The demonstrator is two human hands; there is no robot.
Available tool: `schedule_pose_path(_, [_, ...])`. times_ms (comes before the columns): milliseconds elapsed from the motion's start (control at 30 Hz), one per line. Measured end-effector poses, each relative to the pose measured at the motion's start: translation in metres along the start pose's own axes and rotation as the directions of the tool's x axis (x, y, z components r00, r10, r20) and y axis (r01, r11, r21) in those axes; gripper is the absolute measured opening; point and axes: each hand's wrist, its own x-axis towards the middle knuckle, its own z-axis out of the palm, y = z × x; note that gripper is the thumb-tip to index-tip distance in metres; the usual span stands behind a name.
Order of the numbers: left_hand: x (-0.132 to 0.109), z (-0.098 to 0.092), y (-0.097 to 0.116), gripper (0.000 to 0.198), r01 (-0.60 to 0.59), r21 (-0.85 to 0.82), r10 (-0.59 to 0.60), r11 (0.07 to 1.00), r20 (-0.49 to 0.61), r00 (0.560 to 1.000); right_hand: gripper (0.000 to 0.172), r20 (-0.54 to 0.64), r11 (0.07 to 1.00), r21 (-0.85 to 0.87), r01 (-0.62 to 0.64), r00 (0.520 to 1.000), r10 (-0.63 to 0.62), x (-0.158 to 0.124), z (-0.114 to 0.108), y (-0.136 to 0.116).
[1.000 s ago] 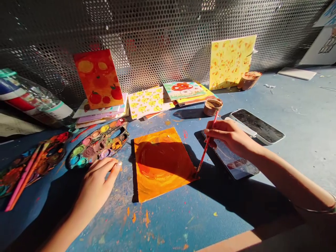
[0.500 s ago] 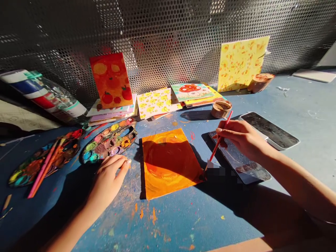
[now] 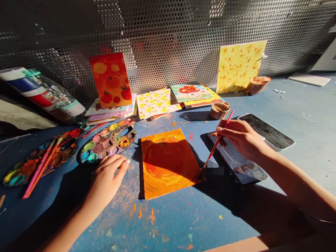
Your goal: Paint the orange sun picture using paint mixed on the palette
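Pinching the brush [image 3: 219, 138] mid-shaft, the right hand [image 3: 243, 138] held its grip closed; it looked light and stiff, tip at the orange card's [image 3: 168, 162] four o'clock corner. The left hand [image 3: 109, 176] lay open on the bench [image 3: 183, 224] at nine.

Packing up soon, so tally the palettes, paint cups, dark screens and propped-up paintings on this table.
Palettes: 2
Paint cups: 2
Dark screens: 2
Propped-up paintings: 2
Total: 8
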Motion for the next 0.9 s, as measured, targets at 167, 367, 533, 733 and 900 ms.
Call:
schedule_pose_path(167, [0.0, 0.001, 0.0, 0.038, -0.006, 0.002, 0.006, 1.0, -0.005, 1.0, 0.026, -0.063, 1.0, -0.006, 0.01, 0.998, -0.011, 0.001, 0.0, 0.003])
schedule_pose_path(367, [0.001, 0.0, 0.0, 0.037, 0.005, -0.012, -0.005, 1.0, 0.001, 1.0, 0.026, -0.051, 1.0, -0.004, 0.012, 0.999, -0.012, 0.001, 0.0, 0.001])
schedule_pose_path(533, [0.0, 0.002, -0.001, 0.037, -0.004, -0.015, 0.003, 1.0, -0.01, 1.0, 0.025, -0.108, 0.997, 0.045, 0.058, 0.993, -0.053, -0.001, 0.001, -0.001])
schedule_pose_path(733, [0.0, 0.002, -0.001, 0.039, -0.013, -0.01, 0.013, 1.0, -0.025, 1.0, 0.027, 0.114, 1.0, -0.015, 0.021, 0.993, -0.019, -0.006, 0.007, -0.002])
schedule_pose_path(900, [0.0, 0.001, 0.0, 0.037, -0.012, 0.003, 0.012, 1.0, -0.01, 1.0, 0.031, 0.137, 0.999, -0.038, -0.025, 0.99, 0.03, -0.009, 0.019, -0.009])
